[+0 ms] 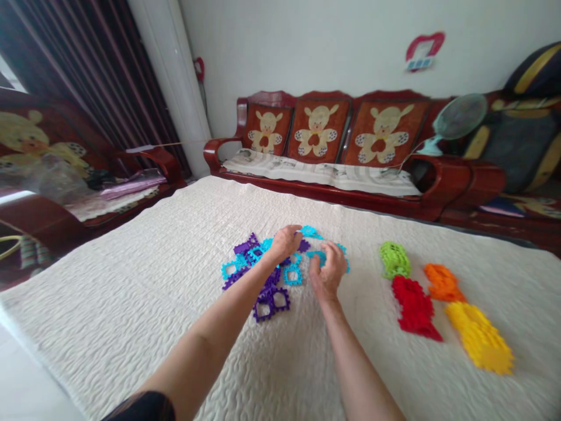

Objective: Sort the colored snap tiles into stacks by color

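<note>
A loose pile of toothed plastic building tiles, purple (272, 301) and light blue (293, 273), lies mid-bed; several have square openings. My left hand (286, 242) is over the pile's right side, fingers bent down beside a purple piece, with the fingertips partly hidden. My right hand (329, 270) is just to the right, its thumb and curved fingers apart around a gap. Light blue tiles (310, 232) lie beyond both hands, and more show behind my right fingers. Whether those touch the hand cannot be made out.
Color-sorted tile stacks lie to the right: green (395, 259), red (415, 308), orange (443, 283) and yellow (480, 338). The surface is a cream quilted cover (153, 280). Behind stands a wooden sofa (328, 181) with bear cushions, and a fan (460, 117) is at right.
</note>
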A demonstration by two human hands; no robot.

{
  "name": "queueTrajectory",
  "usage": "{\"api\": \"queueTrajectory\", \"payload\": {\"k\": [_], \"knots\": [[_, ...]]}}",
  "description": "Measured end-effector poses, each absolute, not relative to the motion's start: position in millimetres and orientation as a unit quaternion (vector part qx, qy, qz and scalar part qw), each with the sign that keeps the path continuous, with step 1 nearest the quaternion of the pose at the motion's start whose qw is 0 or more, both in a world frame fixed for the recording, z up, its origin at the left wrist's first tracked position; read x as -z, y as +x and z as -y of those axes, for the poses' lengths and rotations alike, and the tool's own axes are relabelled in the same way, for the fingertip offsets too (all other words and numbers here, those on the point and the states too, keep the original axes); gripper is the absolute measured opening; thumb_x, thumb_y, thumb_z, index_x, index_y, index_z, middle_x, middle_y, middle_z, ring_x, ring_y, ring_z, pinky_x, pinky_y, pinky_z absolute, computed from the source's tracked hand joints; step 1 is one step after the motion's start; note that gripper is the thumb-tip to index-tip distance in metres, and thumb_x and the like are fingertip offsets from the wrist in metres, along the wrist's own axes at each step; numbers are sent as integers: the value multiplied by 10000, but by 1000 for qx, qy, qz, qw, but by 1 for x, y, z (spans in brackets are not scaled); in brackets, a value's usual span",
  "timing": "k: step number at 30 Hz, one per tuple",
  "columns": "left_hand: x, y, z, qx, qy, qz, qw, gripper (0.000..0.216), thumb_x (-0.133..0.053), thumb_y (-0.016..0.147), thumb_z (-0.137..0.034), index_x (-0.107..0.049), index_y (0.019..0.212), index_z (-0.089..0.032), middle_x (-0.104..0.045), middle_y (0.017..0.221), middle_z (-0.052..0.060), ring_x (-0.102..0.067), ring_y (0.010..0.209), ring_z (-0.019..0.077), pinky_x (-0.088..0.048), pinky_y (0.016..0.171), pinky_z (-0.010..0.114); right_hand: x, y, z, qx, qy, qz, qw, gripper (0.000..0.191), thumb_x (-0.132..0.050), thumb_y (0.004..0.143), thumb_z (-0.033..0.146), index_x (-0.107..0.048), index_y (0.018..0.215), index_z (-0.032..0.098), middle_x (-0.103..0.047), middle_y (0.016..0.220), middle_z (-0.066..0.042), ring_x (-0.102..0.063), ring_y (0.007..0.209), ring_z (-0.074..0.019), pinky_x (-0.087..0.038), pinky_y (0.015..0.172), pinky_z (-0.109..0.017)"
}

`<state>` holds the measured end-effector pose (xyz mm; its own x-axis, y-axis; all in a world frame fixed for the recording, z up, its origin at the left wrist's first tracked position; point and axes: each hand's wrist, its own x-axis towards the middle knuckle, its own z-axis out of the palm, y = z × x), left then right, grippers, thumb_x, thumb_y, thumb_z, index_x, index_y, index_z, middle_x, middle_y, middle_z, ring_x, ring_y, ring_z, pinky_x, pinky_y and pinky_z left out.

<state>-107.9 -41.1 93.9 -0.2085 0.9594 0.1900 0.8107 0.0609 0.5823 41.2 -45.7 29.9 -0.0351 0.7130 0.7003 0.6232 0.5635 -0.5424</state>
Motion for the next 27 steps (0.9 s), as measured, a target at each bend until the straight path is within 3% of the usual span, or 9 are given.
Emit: {"api": "queueTrajectory", "payload": {"k": [2, 5, 8, 11, 16, 20, 27], "knots": [[-94, -128, 55, -209, 588, -777, 81, 368, -458, 908, -303, -615, 1210, -164, -651, 1219, 133, -571, 1182, 241, -407, 1034, 359, -32, 33, 54, -36, -473, 763, 440, 347, -501, 807, 285, -602, 1121, 177, -558, 1259, -140, -412, 1239, -327, -303, 1012, -545], [-88, -149, 69, -92, 553, -825, 77, 590, -563, 821, -505, -528, 1296, -156, -597, 1267, 189, -508, 1242, 339, -399, 1017, 463, -33, 33, 60, -20, -495, 796, 348, 342, -543, 777, 270, -632, 1099, 196, -550, 1299, -129, -356, 1261, -366, -252, 1009, -602], [-81, -158, 73, -58, 559, -821, 96, 684, -536, 797, -611, -504, 1314, -164, -574, 1286, 196, -508, 1240, 350, -396, 1009, 469, -36, 43, 60, -4, -520, 796, 311, 361, -526, 756, 189, -637, 1099, 204, -559, 1281, -131, -376, 1236, -366, -246, 992, -633], [-81, -161, 72, -67, 568, -812, 114, 647, -554, 798, -566, -512, 1320, -186, -579, 1283, 178, -547, 1205, 325, -412, 1001, 434, -43, 45, 60, 8, -534, 778, 331, 378, -512, 745, 160, -631, 1102, 186, -547, 1277, -153, -382, 1242, -369, -268, 994, -632], [-87, -162, 72, -116, 552, -817, 120, 627, -624, 774, -356, -485, 1371, -225, -582, 1293, 137, -590, 1159, 266, -460, 951, 331, -40, 25, 71, -68, -370, 858, 349, 464, -498, 768, 173, -553, 1225, 116, -526, 1298, -176, -465, 1223, -272, -398, 1025, -439], [-91, -166, 76, -183, 559, -800, 122, 574, -610, 772, -198, -537, 1341, -195, -636, 1228, 117, -618, 1109, 228, -468, 945, 290, -21, 15, 71, -84, -403, 857, 311, 543, -553, 721, 193, -523, 1249, 67, -528, 1274, -214, -473, 1222, -308, -414, 1022, -457], [-91, -174, 75, -322, 468, -804, 175, 488, -611, 791, -199, -607, 1278, -179, -706, 1085, 67, -666, 937, 181, -507, 838, 255, -21, 15, 61, -111, -462, 837, 271, 554, -665, 683, 223, -567, 1217, 111, -585, 1171, -179, -529, 1148, -306, -438, 999, -434]]}}
